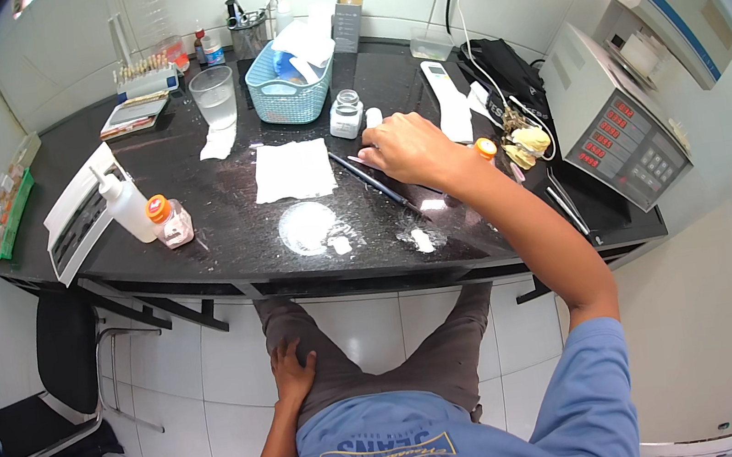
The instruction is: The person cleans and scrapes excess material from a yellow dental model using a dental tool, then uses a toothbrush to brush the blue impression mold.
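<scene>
My right hand (409,147) reaches over the black table with its fingers bent together. A thin pale tip shows at the fingertips; what they hold, if anything, is mostly hidden. Beside them a dark, slim brush-like stick (376,179) lies slantwise. Just beyond the hand are a small white container (374,117) and an open clear glass jar (347,115). To the left lies a white square of tissue (293,171). White powder (309,228) is spread nearer the front edge, with a smaller white patch (422,240) to its right. My left hand (293,370) rests on my thigh, fingers apart.
A blue basket (290,104) and a clear cup (215,100) stand behind. On the left are a white squeeze bottle (124,205) and an orange-capped jar (171,224). At right, a remote control (443,89) lies near a machine with red displays (611,122).
</scene>
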A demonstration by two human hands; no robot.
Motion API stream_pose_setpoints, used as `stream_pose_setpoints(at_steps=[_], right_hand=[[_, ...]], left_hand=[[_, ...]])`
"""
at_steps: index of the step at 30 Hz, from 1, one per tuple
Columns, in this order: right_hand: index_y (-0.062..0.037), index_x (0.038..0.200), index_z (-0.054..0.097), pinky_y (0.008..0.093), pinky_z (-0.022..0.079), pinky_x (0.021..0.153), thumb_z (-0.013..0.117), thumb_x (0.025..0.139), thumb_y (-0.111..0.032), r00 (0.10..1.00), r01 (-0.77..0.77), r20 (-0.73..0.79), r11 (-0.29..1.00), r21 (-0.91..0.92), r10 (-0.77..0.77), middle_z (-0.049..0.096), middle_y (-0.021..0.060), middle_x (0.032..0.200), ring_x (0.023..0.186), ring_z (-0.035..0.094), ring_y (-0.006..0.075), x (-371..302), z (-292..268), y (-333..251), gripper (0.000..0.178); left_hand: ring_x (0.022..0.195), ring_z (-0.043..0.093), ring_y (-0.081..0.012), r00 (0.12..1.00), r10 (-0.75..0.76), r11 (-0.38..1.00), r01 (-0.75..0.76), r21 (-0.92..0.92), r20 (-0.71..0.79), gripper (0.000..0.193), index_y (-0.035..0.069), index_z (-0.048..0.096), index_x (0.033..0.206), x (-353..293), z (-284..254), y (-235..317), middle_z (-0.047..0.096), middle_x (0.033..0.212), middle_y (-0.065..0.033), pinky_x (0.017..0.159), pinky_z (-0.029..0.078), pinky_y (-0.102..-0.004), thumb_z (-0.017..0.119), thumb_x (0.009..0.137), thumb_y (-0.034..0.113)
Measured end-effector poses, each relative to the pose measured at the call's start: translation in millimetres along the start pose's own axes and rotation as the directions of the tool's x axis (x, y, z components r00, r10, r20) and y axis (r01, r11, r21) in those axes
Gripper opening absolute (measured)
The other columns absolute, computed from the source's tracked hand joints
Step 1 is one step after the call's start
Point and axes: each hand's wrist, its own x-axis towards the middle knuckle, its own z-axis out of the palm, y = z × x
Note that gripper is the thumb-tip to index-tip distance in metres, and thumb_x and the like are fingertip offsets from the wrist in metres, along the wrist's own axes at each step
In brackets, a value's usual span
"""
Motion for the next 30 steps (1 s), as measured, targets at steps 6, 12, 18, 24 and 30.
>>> stream_pose_setpoints(at_steps=[6, 12, 18, 24, 30], right_hand=[[-0.0021, 0.087, 0.074, 0.0467, 0.057, 0.08, 0.07, 0.085, -0.009, 0.98, 0.019, -0.2, 0.995, 0.1, 0.001, 0.072, 0.0211, 0.084, 0.084, 0.071, 0.039, 0.0, 8.8, 27.8, 0.008], [-0.0027, 0.102, 0.073, 0.0309, 0.056, 0.072, 0.067, 0.093, -0.01, 0.981, -0.069, -0.149, 0.943, 0.327, 0.124, 0.075, 0.0108, 0.083, 0.074, 0.073, 0.0205, -47.6, -54.1, -3.3, 0.014], [-0.0048, 0.104, 0.072, 0.0299, 0.057, 0.067, 0.067, 0.092, -0.008, 0.976, 0.002, 0.153, 0.713, 0.701, -0.153, 0.074, 0.0097, 0.086, 0.074, 0.072, 0.0173, -140.8, -79.6, -53.4, 0.013], [-0.0051, 0.111, 0.072, 0.0296, 0.057, 0.067, 0.07, 0.091, -0.008, 0.985, -0.032, 0.121, 0.549, 0.835, -0.127, 0.074, 0.0099, 0.088, 0.075, 0.072, 0.0168, -175.9, -55.6, -56.0, 0.02], [-0.0012, 0.13, 0.057, 0.0238, 0.056, 0.067, 0.074, 0.091, -0.005, 0.949, -0.16, 0.004, 0.471, 0.868, 0.316, 0.075, 0.0101, 0.087, 0.072, 0.071, 0.0109, -188.2, -49.1, -41.7, 0.043]], left_hand=[[0.138, 0.043, -0.043, 0.995, 0.082, 0.996, -0.084, -0.039, -0.05, 0.052, 0.004, 0.061, 0.133, -13.8, -23.8, 33.7, 0.054, 0.143, -0.0254, 0.117, 0.033, -0.0503, 0.072, 0.089, 0.029], [0.096, 0.073, -0.0251, 0.935, 0.338, 0.774, -0.21, -0.597, 0.11, 0.027, -0.003, 0.068, 0.12, -38.8, -97.3, 143.3, 0.073, 0.111, -0.0169, 0.088, 0.056, -0.0336, 0.063, 0.095, 0.005], [0.118, 0.064, -0.0269, 0.728, 0.571, 0.375, -0.642, -0.668, -0.379, 0.055, 0.0, 0.049, 0.145, -44.2, -148.7, 236.7, 0.056, 0.14, -0.0205, 0.092, 0.056, -0.0356, 0.068, 0.097, 0.022], [0.113, 0.063, -0.0178, 0.822, 0.559, 0.303, -0.081, -0.95, 0.109, 0.045, -0.003, 0.056, 0.136, -32.0, -141.5, 267.7, 0.061, 0.133, -0.0128, 0.097, 0.052, -0.0306, 0.071, 0.096, 0.013], [0.108, 0.066, -0.015, 0.899, 0.437, 0.239, -0.153, -0.959, -0.034, 0.036, -0.005, 0.062, 0.122, -31.2, -134.9, 291.6, 0.07, 0.115, -0.0147, 0.095, 0.052, -0.0281, 0.076, 0.089, 0.001]])
